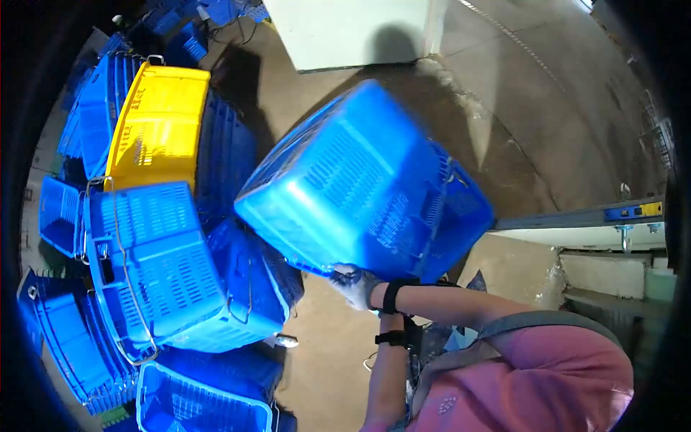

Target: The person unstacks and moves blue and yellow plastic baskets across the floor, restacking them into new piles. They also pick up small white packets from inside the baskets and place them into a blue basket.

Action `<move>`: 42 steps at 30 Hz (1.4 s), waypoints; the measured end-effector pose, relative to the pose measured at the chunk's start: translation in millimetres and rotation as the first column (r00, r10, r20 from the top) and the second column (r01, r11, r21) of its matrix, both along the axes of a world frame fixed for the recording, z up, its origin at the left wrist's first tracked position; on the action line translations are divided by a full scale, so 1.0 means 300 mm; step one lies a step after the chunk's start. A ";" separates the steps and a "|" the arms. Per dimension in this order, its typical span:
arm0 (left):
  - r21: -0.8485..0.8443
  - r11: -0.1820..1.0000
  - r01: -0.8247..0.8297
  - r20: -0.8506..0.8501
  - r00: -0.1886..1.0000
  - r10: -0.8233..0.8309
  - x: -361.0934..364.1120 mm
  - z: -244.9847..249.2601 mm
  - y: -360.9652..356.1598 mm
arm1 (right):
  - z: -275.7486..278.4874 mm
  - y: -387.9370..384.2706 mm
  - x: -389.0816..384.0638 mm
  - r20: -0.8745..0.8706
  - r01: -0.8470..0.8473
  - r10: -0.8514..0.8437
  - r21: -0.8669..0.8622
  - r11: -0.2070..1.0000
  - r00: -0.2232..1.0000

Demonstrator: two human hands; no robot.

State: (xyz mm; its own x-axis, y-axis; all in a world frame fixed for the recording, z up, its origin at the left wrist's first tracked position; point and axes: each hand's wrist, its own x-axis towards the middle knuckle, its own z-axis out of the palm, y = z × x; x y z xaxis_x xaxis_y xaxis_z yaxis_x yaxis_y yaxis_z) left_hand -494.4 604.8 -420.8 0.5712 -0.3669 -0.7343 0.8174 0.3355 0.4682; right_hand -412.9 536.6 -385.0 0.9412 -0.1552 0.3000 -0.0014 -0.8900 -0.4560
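A large blue plastic crate with slotted walls is tilted in front of me, apparently nested with another blue crate at its lower right. My right hand, in a pale glove with dark fingertips, is closed on the near lower edge of the large crate. Below it, my left forearm rises and crosses behind the right wrist. My left hand is hidden there, close to the crate's underside. Black bands circle both wrists.
At left, blue crates with wire handles are piled in stacks, a yellow crate among them. An open blue crate sits at lower left. A white panel stands beyond. At right is a metal beam.
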 end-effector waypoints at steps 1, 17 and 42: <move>-0.039 0.998 -0.041 -0.048 0.998 0.039 0.038 0.007 -0.027 | 0.125 -0.057 -0.005 -0.178 -0.149 0.188 0.214 0.965 0.966; -0.166 0.957 -0.240 -0.241 0.950 0.196 0.104 -0.050 -0.007 | -0.127 -0.729 -0.074 -0.313 0.344 -0.275 0.936 0.072 0.909; 0.117 0.976 0.186 0.246 0.946 -0.210 0.355 1.348 -0.459 | 0.645 -0.886 -0.409 0.095 -0.534 -0.534 0.317 -0.784 0.840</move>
State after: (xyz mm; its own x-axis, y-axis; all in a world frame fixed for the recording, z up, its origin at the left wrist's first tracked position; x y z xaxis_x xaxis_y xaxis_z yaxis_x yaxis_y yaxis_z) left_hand -388.0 467.2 -16.4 0.6668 -0.4299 -0.6087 0.7117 0.1252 0.6913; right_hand -535.5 270.9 -191.6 0.8451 -0.4763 -0.2429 0.5175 0.8428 0.1479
